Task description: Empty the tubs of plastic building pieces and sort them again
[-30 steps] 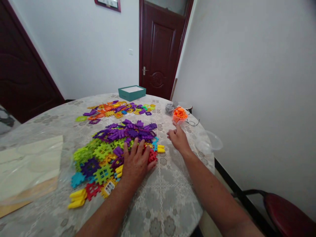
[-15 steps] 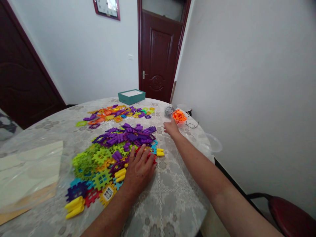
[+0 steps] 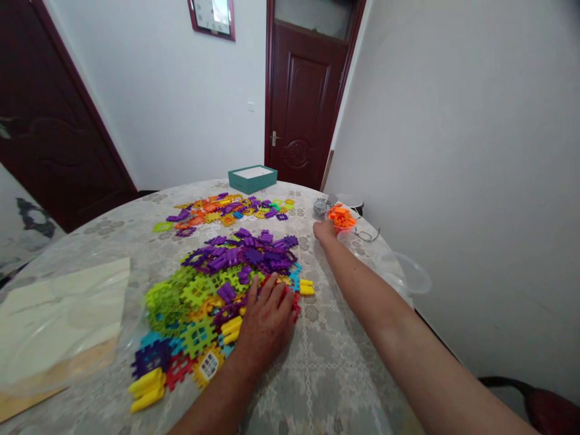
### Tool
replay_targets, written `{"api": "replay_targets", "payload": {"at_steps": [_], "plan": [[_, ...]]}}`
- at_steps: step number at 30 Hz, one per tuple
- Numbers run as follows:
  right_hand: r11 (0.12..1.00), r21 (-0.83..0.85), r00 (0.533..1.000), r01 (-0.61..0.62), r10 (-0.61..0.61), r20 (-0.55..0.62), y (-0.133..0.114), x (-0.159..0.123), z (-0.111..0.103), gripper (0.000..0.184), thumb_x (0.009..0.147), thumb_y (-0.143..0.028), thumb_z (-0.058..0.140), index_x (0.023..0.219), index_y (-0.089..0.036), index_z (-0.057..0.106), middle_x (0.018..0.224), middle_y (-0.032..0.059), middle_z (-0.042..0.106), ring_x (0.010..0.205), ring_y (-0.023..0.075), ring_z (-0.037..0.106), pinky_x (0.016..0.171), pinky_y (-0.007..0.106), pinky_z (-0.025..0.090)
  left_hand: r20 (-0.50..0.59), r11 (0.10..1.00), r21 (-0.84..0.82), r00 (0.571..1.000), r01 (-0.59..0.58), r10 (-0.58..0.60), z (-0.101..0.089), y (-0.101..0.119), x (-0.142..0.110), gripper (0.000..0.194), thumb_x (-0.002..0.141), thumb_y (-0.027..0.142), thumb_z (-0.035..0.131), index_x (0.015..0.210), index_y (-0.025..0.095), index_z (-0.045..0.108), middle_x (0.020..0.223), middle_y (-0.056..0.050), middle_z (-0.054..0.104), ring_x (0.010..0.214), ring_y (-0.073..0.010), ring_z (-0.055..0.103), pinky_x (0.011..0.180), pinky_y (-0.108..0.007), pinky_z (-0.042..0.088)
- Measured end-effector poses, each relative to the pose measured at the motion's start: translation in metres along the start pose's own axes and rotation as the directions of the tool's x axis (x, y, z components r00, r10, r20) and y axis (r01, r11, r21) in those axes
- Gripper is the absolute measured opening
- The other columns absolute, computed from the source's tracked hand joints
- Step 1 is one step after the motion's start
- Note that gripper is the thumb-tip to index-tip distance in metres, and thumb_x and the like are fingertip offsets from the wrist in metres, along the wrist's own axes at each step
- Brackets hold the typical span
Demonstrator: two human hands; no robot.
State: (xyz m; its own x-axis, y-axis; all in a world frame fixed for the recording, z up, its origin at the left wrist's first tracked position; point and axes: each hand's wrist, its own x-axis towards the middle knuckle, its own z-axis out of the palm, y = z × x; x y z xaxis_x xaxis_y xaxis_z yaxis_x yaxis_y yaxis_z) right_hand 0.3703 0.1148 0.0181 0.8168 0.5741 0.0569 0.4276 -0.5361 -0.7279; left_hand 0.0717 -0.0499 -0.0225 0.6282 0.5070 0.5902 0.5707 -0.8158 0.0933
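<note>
One colorful pile (image 3: 197, 290) lies partly under my left hand (image 3: 269, 323); my right hand (image 3: 324, 232) is at the orange pieces (image 3: 342, 215).

From my remote place, I see the left hand palm down, its fingers a little spread over red pieces (image 3: 296, 307) at the right edge of the pile. The right hand reaches the left side of the clear bowl (image 3: 347, 229) of orange pieces; its fingertips are hidden, so I cannot tell whether they pinch anything. Grey pieces (image 3: 320, 207) are just behind.

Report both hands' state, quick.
Left hand: open, palm down on the near pile.
Right hand: at the tub of orange pieces; grip cannot be told.
</note>
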Motion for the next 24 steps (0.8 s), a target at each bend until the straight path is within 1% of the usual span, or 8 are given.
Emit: {"api": "replay_targets", "payload": {"at_steps": [2,5,11,15,17,20,22,24], "plan": [[1.000,0.002,1.000,-0.010,0.010,0.010,-0.002,-0.006,0.003,0.043,0.086,-0.020,0.063,0.128,-0.009,0.058,0.113,0.0235,0.072,0.107,0.0354,0.072,0.090,0.040,0.056,0.005,1.000,-0.010,1.000,0.002,-0.002,-0.001,0.000,0.000,0.026,0.098,0.034,0.065,0.121,0.024,0.073,0.134,-0.009,0.072,0.143,-0.0346,0.053,0.129,-0.064,0.022],[0.999,0.012,0.999,0.031,-0.031,0.026,-0.002,-0.024,0.007,0.040,0.089,-0.020,0.062,0.127,-0.011,0.058,0.116,0.0223,0.072,0.108,0.0341,0.072,0.092,0.039,0.055,0.003,1.000,-0.013,1.000,-0.004,0.005,-0.001,-0.001,0.000,0.027,0.098,0.034,0.064,0.121,0.024,0.074,0.132,-0.010,0.073,0.143,-0.0354,0.054,0.129,-0.065,0.022],[0.977,0.093,0.976,0.191,-0.199,0.090,0.004,-0.076,0.017,0.036,0.090,-0.023,0.058,0.125,-0.012,0.060,0.117,0.0193,0.074,0.111,0.0307,0.072,0.096,0.037,0.054,0.007,1.000,0.005,1.000,-0.009,0.009,-0.002,-0.001,0.000,0.027,0.097,0.034,0.066,0.120,0.024,0.075,0.131,-0.012,0.073,0.142,-0.0358,0.054,0.128,-0.066,0.025],[0.946,0.187,0.948,0.263,-0.290,0.130,0.013,-0.105,0.019,0.040,0.088,-0.027,0.060,0.127,-0.014,0.062,0.117,0.0151,0.076,0.113,0.0280,0.072,0.098,0.035,0.054,0.006,1.000,-0.002,1.000,-0.014,0.014,-0.004,0.000,0.000,0.026,0.097,0.033,0.065,0.119,0.024,0.075,0.128,-0.012,0.074,0.142,-0.0354,0.054,0.128,-0.066,0.024],[0.934,0.224,0.937,0.278,-0.315,0.151,0.020,-0.117,0.016,0.043,0.088,-0.030,0.062,0.129,-0.016,0.061,0.118,0.0131,0.077,0.112,0.0265,0.073,0.097,0.034,0.055,0.016,1.000,0.000,1.000,-0.014,0.014,-0.005,0.000,0.001,0.025,0.097,0.032,0.065,0.118,0.023,0.074,0.128,-0.012,0.073,0.142,-0.0356,0.054,0.128,-0.066,0.024],[0.912,0.305,0.921,0.274,-0.340,0.188,0.035,-0.132,0.009,0.044,0.088,-0.035,0.063,0.129,-0.018,0.062,0.118,0.0101,0.077,0.107,0.0240,0.075,0.092,0.034,0.058,0.029,1.000,0.000,1.000,-0.012,0.012,-0.006,0.001,0.001,0.024,0.099,0.032,0.062,0.117,0.022,0.074,0.128,-0.013,0.073,0.142,-0.0361,0.054,0.128,-0.067,0.022],[0.891,0.372,0.915,0.262,-0.351,0.197,0.046,-0.140,0.000,0.041,0.088,-0.037,0.064,0.125,-0.020,0.063,0.115,0.0086,0.078,0.101,0.0235,0.075,0.087,0.035,0.059,0.031,1.000,-0.005,0.999,-0.013,0.013,-0.007,0.001,0.001,0.023,0.100,0.032,0.060,0.117,0.022,0.073,0.127,-0.013,0.073,0.142,-0.0360,0.054,0.128,-0.067,0.021],[0.874,0.406,0.916,0.267,-0.361,0.177,0.058,-0.146,-0.010,0.035,0.088,-0.038,0.063,0.119,-0.022,0.066,0.109,0.0072,0.078,0.096,0.0237,0.075,0.081,0.035,0.060,0.032,1.000,-0.014,0.999,-0.013,0.013,-0.008,0.002,0.001,0.022,0.100,0.031,0.060,0.115,0.023,0.073,0.124,-0.012,0.074,0.142,-0.0357,0.054,0.128,-0.067,0.022]]}}
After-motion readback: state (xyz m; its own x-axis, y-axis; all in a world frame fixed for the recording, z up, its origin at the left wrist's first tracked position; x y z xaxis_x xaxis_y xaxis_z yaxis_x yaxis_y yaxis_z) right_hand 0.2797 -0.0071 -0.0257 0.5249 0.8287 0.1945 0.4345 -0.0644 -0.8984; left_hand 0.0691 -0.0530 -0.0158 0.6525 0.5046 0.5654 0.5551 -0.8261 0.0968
